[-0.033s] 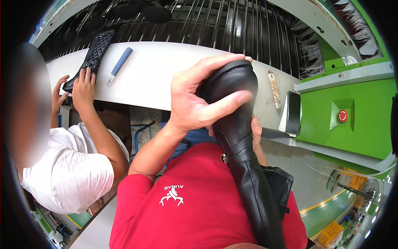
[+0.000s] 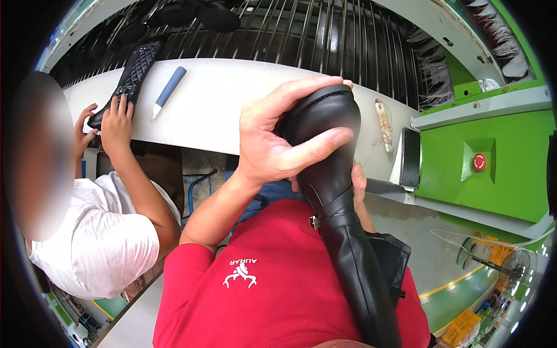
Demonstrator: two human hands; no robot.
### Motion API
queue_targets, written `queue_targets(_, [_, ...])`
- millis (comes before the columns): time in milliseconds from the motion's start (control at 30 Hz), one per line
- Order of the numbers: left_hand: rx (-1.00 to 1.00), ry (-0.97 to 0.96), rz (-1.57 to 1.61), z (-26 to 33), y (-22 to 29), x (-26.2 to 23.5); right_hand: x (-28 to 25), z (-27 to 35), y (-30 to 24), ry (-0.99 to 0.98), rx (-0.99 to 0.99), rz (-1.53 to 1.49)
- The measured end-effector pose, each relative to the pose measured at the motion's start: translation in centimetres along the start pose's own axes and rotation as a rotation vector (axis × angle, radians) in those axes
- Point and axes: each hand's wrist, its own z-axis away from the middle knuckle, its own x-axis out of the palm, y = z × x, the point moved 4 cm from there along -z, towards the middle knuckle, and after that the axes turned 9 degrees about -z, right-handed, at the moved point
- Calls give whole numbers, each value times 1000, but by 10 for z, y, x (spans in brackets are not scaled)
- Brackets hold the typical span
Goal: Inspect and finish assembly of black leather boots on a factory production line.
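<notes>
A tall black leather boot (image 2: pixel 354 255) with a buckled ankle strap lies along the front of my red shirt, its rounded toe pointing away from me. Around the toe wraps my left hand (image 2: pixel 270 139), thumb across the upper and fingers along the sole's edge. Most of my right hand (image 2: pixel 360 184) is hidden beneath the boot; part of it shows at the foot's right side, where it supports the boot near the ankle. A black flap (image 2: pixel 390 258) hangs open beside the shaft.
On the white bench (image 2: pixel 203 104) lie a blue-handled tool (image 2: pixel 169 91), a wrapped stick with thread (image 2: pixel 383 124) and a phone (image 2: pixel 410 156). At left, a co-worker's hands (image 2: pixel 116 122) touch a quilted black boot (image 2: pixel 136 72). Metal rollers (image 2: pixel 325 40) run behind; a green machine (image 2: pixel 447 180) stands right.
</notes>
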Motion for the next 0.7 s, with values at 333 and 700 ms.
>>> queue_targets(333, [11,-7,-76,5,12,-8,3,4,-3,1,102,68])
queue_targets(700, [-30,59,49,14,17,-6,16,4,-17,-81,68,111])
